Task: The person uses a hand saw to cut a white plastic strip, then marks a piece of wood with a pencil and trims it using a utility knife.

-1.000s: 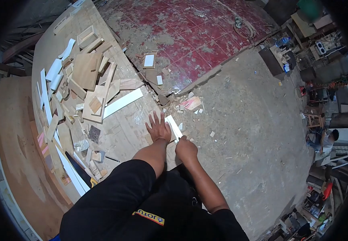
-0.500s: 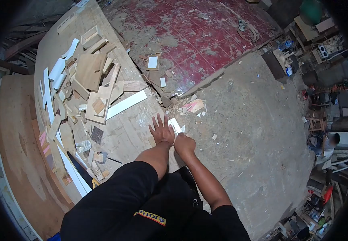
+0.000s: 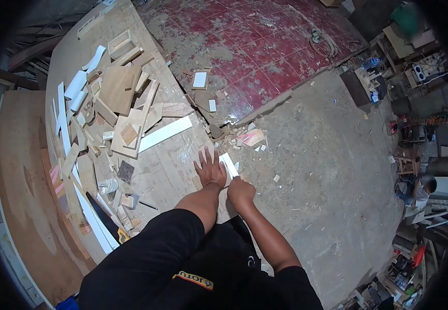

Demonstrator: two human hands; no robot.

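My left hand point(image 3: 211, 169) lies flat with its fingers spread, at the edge of the wooden worktop point(image 3: 175, 175). Just right of it, a narrow white strip point(image 3: 229, 166) sticks out along the edge. My right hand point(image 3: 241, 192) is closed in a fist at the near end of this strip. What sits inside the fist is hidden from above. A small white scrap point(image 3: 237, 166) shows beside the strip. Further left on the worktop lies a long white board point(image 3: 165, 136).
Wood offcuts point(image 3: 115, 90) are heaped on the worktop's left, with a handsaw point(image 3: 105, 218) and a dark pencil-like stick point(image 3: 148, 205) nearer me. Scraps point(image 3: 252, 137) litter the concrete floor point(image 3: 317, 181). A person point(image 3: 419, 191) sits far right among clutter.
My right hand has moved slightly toward my body along the white strip. My left hand stays spread in place. The whole view has shifted a little.
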